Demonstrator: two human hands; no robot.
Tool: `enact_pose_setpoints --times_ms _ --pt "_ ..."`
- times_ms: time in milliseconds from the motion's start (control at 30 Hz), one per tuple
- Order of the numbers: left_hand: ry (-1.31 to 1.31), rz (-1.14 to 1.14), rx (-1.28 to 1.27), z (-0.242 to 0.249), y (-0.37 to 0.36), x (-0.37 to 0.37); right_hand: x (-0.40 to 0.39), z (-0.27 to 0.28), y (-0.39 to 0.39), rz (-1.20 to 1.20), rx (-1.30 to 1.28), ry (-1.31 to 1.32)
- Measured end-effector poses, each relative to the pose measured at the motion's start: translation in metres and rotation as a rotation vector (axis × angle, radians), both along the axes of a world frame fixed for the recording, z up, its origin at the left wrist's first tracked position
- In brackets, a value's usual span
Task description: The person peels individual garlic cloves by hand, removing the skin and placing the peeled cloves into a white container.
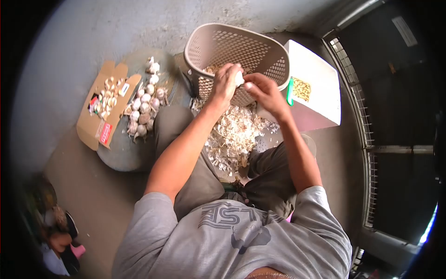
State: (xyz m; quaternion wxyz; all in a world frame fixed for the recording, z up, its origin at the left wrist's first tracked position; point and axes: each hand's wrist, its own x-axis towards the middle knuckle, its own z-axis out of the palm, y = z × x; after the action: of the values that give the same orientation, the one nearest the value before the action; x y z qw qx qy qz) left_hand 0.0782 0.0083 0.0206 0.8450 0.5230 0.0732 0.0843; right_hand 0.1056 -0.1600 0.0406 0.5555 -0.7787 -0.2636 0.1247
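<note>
A white piece of garlic [239, 78] is sitting at the fingertips of the left hand [226, 84], on the side facing the right hand [263, 89], and is showing above the near rim of the basket [251, 46]. The left hand is grasping it, with the fingers partly hiding it, so whether it is a whole bulb cannot be told. The right hand is bending its fingers toward the garlic, just beside it; whether they are pinching it cannot be told.

Nearer the person than the basket, a heap of papery peelings [236, 130] is spreading between the knees. To the right of the basket, a white box [318, 60] is standing close by, with pale yellow pieces [301, 89] showing in its opening and a green strip [290, 91] lying along the opening's edge. To the left of the basket, a round surface [118, 157] is bearing a cluster of garlic bulbs [145, 98]; farther left, a piece of cardboard [87, 129] is holding loose cloves [109, 101] and a red label [106, 133].
</note>
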Motion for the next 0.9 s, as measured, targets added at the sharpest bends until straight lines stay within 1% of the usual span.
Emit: enact_pose_setpoints --times_ms 33,100,133,167,200,300,367,400,433,467,500,533,567,600,633,667,767,900 --pt "0.024 -0.029 0.05 0.002 -0.001 -0.002 -0.006 0.002 0.001 -0.03 -0.05 -0.017" --pt "-0.039 -0.078 0.223 -0.008 -0.007 0.002 -0.012 0.009 0.002 0.003 -0.027 -0.077" --pt "-0.028 -0.089 0.296 -0.001 -0.009 -0.003 -0.013 0.02 0.0 0.012 -0.111 -0.137" --pt "-0.013 -0.113 0.275 0.004 -0.01 -0.007 -0.012 0.028 -0.003 0.023 -0.2 -0.195" --pt "-0.007 -0.13 0.25 0.011 -0.01 -0.004 -0.012 0.021 -0.003 0.025 0.025 -0.139" --pt "-0.009 -0.153 0.136 0.026 -0.012 0.011 -0.008 0.017 -0.004 -0.002 -0.153 -0.176" --pt "0.014 -0.221 0.017 0.029 -0.01 0.024 -0.008 0.026 -0.005 -0.033 -0.061 -0.074" --pt "0.056 -0.299 -0.04 0.028 -0.005 0.028 -0.005 0.026 -0.006 -0.04 0.006 -0.017" --pt "0.047 -0.315 -0.029 0.025 -0.003 0.029 -0.004 0.025 -0.006 -0.045 0.072 0.042" --pt "0.035 -0.332 -0.021 0.02 -0.004 0.032 -0.002 0.027 -0.008 -0.063 0.047 0.058" --pt "0.025 -0.347 -0.019 0.017 -0.005 0.033 0.003 0.017 -0.009 -0.057 0.032 0.007" --pt "0.004 -0.33 0.06 0.01 -0.009 0.034 0.013 0.003 -0.01 -0.044 0.009 -0.042" --pt "-0.005 -0.339 0.085 0.004 -0.01 0.034 0.017 -0.011 -0.012 -0.024 -0.018 -0.084" --pt "-0.012 -0.345 0.11 0.006 -0.009 0.033 0.011 -0.002 -0.009 -0.034 0.108 0.055" --pt "-0.022 -0.352 0.14 0.014 -0.008 0.03 0.008 0.011 -0.009 -0.016 0.091 0.09" --pt "0.03 -0.305 0.172 0.023 -0.008 0.028 0.007 0.018 -0.007 -0.023 0.066 0.073" --pt "-0.056 -0.179 0.402 0.029 0.002 0.033 0.004 0.023 0.007 -0.061 0.054 0.012" --pt "-0.086 -0.041 0.52 0.032 0.004 0.028 -0.003 0.019 0.017 -0.107 0.091 -0.004"
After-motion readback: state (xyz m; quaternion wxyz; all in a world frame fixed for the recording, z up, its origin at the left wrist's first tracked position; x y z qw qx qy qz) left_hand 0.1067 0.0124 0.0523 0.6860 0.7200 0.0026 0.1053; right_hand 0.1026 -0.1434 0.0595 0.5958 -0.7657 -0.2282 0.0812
